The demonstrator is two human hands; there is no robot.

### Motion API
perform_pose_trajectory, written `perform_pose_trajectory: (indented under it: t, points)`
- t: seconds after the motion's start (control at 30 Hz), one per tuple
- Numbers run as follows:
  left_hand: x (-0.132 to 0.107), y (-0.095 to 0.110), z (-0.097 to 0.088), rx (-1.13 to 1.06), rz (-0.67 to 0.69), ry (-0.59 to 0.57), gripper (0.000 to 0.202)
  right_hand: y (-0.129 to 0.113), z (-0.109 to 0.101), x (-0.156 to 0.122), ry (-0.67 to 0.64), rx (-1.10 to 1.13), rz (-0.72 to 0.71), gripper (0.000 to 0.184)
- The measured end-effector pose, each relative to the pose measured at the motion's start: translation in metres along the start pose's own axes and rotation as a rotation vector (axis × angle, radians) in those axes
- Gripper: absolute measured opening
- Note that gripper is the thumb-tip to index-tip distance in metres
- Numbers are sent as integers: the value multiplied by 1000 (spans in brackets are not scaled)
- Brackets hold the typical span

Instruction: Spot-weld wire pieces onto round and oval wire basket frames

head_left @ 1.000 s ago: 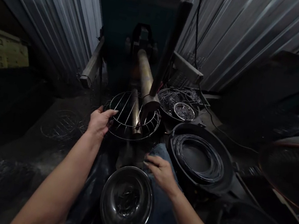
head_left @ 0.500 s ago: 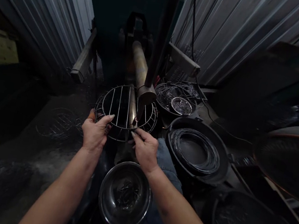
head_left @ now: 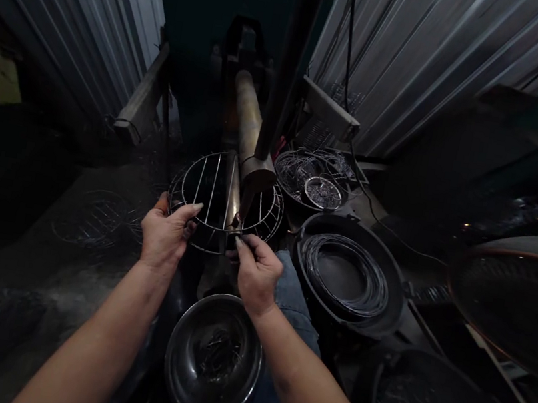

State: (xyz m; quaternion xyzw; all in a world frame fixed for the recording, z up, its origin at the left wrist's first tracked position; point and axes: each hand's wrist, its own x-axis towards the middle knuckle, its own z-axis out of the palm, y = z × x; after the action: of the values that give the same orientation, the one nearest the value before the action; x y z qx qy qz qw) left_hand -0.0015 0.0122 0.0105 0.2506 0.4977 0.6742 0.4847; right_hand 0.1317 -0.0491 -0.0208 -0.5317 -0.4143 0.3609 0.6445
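A round wire rack (head_left: 215,188) with parallel bars and a double rim sits around the lower electrode bar (head_left: 232,199) of what looks like a spot welder. My left hand (head_left: 166,230) grips its left rim, thumb on top. My right hand (head_left: 258,271) pinches at the near rim, right beside the electrode tip; whatever small piece lies between those fingers is too small to make out. The thick upper arm (head_left: 250,114) of the machine ends just above the rim. Below my hands stands a steel bowl (head_left: 177,376) with short bent wire pieces (head_left: 220,356) inside.
On the right, a black pan (head_left: 393,301) holds a coil of wire (head_left: 310,261). Behind it, another pan contains loose wire (head_left: 299,165) and a small dish (head_left: 323,193). Wire racks (head_left: 99,220) lie on the floor at left. A cable (head_left: 373,210) runs along the right.
The view has shifted slightly, so the bowl and pans sit a little further left. Both hands stay at the rack's rim, and the right fingers have curled in more.
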Motion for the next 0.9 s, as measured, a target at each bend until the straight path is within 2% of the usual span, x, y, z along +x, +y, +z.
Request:
perform_pose_trajectory:
  t: [0.37,0.7,0.8,0.9]
  points:
    - [21,-4,8,15,-43,-16,44,0,5,14,5,-65,-1,18]
    - [33,-9,13,16,-47,14,46,-5,10,20,15,39,73,17]
    - [33,-9,14,14,-59,26,48,-9,7,19,-2,44,118,18]
    - [32,-9,14,0,-105,46,52,-8,-2,16,-62,-65,104,20]
